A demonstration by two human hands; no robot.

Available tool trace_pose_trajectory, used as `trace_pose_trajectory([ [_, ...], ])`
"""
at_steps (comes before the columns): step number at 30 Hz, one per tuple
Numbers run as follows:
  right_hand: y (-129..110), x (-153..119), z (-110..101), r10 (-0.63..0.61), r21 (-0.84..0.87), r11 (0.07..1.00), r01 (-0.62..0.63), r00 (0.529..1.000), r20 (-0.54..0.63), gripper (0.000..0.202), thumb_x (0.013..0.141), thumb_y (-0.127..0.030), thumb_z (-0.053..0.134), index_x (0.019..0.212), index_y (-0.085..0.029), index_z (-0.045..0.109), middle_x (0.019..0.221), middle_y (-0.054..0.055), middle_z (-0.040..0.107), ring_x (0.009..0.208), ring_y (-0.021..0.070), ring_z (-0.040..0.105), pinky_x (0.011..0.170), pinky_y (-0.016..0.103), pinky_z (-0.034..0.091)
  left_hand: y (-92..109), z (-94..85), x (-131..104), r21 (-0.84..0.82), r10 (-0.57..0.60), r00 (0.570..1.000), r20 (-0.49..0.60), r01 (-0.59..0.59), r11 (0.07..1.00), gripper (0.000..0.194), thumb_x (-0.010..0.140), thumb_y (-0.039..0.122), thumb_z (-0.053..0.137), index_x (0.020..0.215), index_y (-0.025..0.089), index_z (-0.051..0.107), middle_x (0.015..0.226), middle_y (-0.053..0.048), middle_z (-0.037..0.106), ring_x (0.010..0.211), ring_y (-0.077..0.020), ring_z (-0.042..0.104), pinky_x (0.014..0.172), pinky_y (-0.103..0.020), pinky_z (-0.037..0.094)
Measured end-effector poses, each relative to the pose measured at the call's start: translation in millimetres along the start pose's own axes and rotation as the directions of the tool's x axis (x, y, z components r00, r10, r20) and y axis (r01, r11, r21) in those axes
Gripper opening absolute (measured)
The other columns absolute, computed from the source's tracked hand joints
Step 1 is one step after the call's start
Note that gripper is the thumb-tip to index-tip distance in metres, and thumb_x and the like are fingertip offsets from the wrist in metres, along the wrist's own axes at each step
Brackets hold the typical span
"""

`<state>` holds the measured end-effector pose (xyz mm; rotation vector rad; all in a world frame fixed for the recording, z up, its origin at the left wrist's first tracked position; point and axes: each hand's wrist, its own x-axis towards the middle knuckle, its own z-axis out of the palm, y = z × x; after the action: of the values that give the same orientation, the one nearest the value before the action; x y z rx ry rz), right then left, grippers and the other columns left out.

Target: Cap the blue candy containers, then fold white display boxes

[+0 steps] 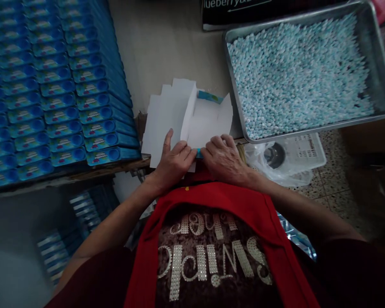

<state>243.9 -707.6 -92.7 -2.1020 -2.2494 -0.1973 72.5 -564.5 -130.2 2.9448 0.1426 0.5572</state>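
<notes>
A partly folded cardboard box point(208, 117), white inside with blue printed edges, lies in front of me at the table's front edge. My left hand point(176, 160) grips its near edge, with the index finger stretched out over the white flaps point(167, 115) on the left. Beside it, my right hand point(224, 158) has its fingers curled over the same near edge. A bit of blue print shows between the two hands. Both thumbs are hidden beneath.
Stacked small blue packs point(48, 94) fill the left of the table point(157, 42). At the right, a metal tray point(244, 124) holds many pale blue and white pellets. Below it are a white plastic basket point(317, 149) and a clear bag point(259, 154). A black box point(237, 13) stands behind.
</notes>
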Motion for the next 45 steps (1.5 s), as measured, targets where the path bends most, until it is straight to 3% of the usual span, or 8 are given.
trace_pose_trajectory([
  [5, -3.2, 0.4, 4.6, 0.011, 0.083, 0.996, -0.022, 0.991, 0.132, 0.026, 0.105, -0.011, 0.049, 0.103, -0.018, 0.074, 0.089, 0.010, 0.070, 0.092, 0.0280, 0.048, 0.088, 0.042, 0.030, 4.0, -2.7, 9.6, -0.039, 0.015, 0.998, 0.055, -0.013, 0.999, 0.029, 0.104, 0.013, 0.050, 0.091, 0.019, 0.076, 0.076, -0.004, 0.069, 0.091, -0.0223, 0.063, 0.128, -0.076, 0.035],
  [11, 0.0, 9.5, -3.1, 0.056, 0.098, 0.992, -0.078, 0.975, 0.215, 0.032, 0.106, -0.018, 0.049, 0.097, -0.021, 0.080, 0.101, 0.013, 0.073, 0.095, 0.0290, 0.051, 0.086, 0.043, 0.032, 19.7, -1.4, 10.6, 0.017, -0.107, 0.994, -0.010, 0.107, 0.994, 0.028, 0.104, 0.015, 0.054, 0.087, 0.020, 0.075, 0.093, -0.006, 0.074, 0.103, -0.0251, 0.067, 0.128, -0.086, 0.022],
  [19, -4.8, 14.5, -4.3, 0.074, 0.171, 0.975, -0.141, 0.935, 0.348, 0.036, 0.104, -0.010, 0.043, 0.101, -0.018, 0.078, 0.094, 0.013, 0.075, 0.093, 0.0278, 0.058, 0.088, 0.045, 0.033, 12.7, -5.0, 11.0, 0.140, 0.037, 0.999, 0.006, -0.038, 0.989, 0.029, 0.104, 0.014, 0.055, 0.082, 0.019, 0.073, 0.071, 0.000, 0.064, 0.078, -0.0179, 0.061, 0.124, -0.081, 0.037],
  [31, -1.5, 38.7, -7.5, 0.034, 0.228, 0.954, -0.192, 0.829, 0.558, 0.027, 0.104, -0.017, 0.052, 0.097, -0.019, 0.079, 0.092, 0.010, 0.081, 0.093, 0.0263, 0.067, 0.094, 0.044, 0.033, 26.4, 6.4, 17.0, -0.041, -0.247, 0.969, 0.015, 0.247, 0.968, 0.033, 0.096, 0.008, 0.059, 0.068, 0.022, 0.066, 0.064, 0.000, 0.061, 0.077, -0.0212, 0.062, 0.123, -0.084, 0.033],
  [34, 5.7, 34.5, -9.9, -0.018, 0.254, 0.957, -0.141, 0.843, 0.538, 0.027, 0.103, -0.018, 0.054, 0.097, -0.018, 0.080, 0.094, 0.010, 0.081, 0.093, 0.0258, 0.069, 0.099, 0.045, 0.032, 23.8, -1.1, 16.4, 0.011, -0.175, 0.984, 0.036, 0.174, 0.985, 0.030, 0.096, 0.008, 0.061, 0.071, 0.023, 0.069, 0.067, 0.000, 0.065, 0.081, -0.0223, 0.066, 0.127, -0.082, 0.027],
  [37, 20.3, 25.3, -13.7, -0.073, 0.245, 0.968, -0.051, 0.879, 0.471, 0.022, 0.098, -0.015, 0.060, 0.090, -0.019, 0.080, 0.088, 0.009, 0.080, 0.093, 0.0257, 0.067, 0.101, 0.044, 0.032, 13.0, -22.6, 16.8, -0.055, -0.076, 0.996, 0.054, 0.079, 0.995, 0.009, 0.100, 0.025, 0.069, 0.100, 0.025, 0.078, 0.109, -0.007, 0.080, 0.116, -0.0306, 0.071, 0.130, -0.080, 0.020],
  [40, 43.5, 21.5, -14.7, -0.107, 0.204, 0.978, 0.036, 0.931, 0.350, 0.021, 0.098, -0.015, 0.061, 0.088, -0.021, 0.079, 0.085, 0.006, 0.078, 0.095, 0.0250, 0.063, 0.109, 0.045, 0.028, -10.9, -46.9, 19.4, -0.106, 0.030, 0.995, 0.100, -0.019, 0.994, 0.045, 0.096, 0.052, 0.076, 0.135, 0.029, 0.069, 0.152, -0.012, 0.066, 0.148, -0.0367, 0.055, 0.131, -0.074, 0.025],
  [45, 85.1, 31.2, -1.4, -0.202, 0.142, 0.974, 0.176, 0.960, 0.193, 0.035, 0.105, -0.014, 0.044, 0.115, -0.026, 0.075, 0.083, 0.001, 0.073, 0.097, 0.0228, 0.058, 0.119, 0.048, 0.022, -52.7, -40.3, 27.4, -0.018, -0.021, 1.000, 0.007, 0.021, 1.000, 0.021, 0.103, 0.042, 0.070, 0.118, 0.028, 0.073, 0.123, -0.007, 0.080, 0.132, -0.0323, 0.068, 0.131, -0.077, 0.015],
])
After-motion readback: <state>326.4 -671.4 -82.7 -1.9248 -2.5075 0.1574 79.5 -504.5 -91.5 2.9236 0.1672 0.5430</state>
